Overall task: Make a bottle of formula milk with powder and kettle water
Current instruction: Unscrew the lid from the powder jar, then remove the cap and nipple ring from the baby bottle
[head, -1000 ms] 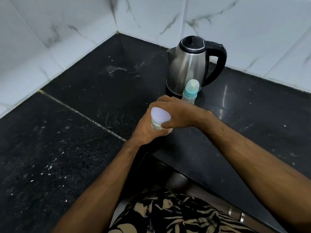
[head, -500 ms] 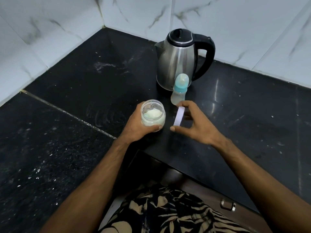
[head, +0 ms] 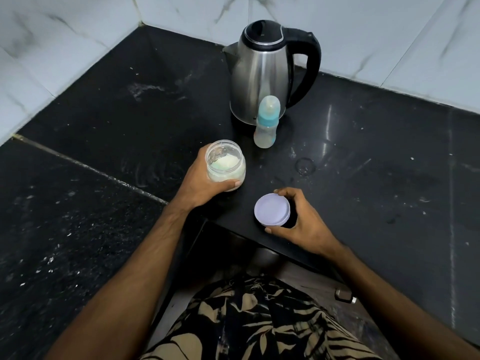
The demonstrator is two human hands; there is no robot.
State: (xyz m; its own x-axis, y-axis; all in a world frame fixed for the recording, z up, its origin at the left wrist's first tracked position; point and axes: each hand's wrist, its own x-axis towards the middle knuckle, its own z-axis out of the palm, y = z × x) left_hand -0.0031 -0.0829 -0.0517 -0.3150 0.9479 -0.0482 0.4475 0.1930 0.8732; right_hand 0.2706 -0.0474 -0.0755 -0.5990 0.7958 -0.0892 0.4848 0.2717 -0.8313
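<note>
My left hand (head: pixel 205 183) grips a clear plastic jar (head: pixel 225 164) of white formula powder, open at the top, standing on the black counter. My right hand (head: pixel 302 224) holds the jar's pale lilac lid (head: pixel 271 209) flat near the counter's front edge, fingers curled round its rim. A small baby bottle (head: pixel 267 123) with a teal collar and capped teat stands upright behind the jar. Right behind it stands a steel electric kettle (head: pixel 262 74) with a black lid and handle, lid closed.
The black granite counter (head: pixel 109 118) runs into a corner of white marble-tiled walls (head: pixel 65 40). A seam crosses the counter on the left. Water marks lie right of the bottle. A cabinet handle (head: pixel 344 296) shows below the counter edge.
My right hand has taken the lid off the jar and carried it right and toward me, down near the counter. The left hand still holds the jar, which is now open.
</note>
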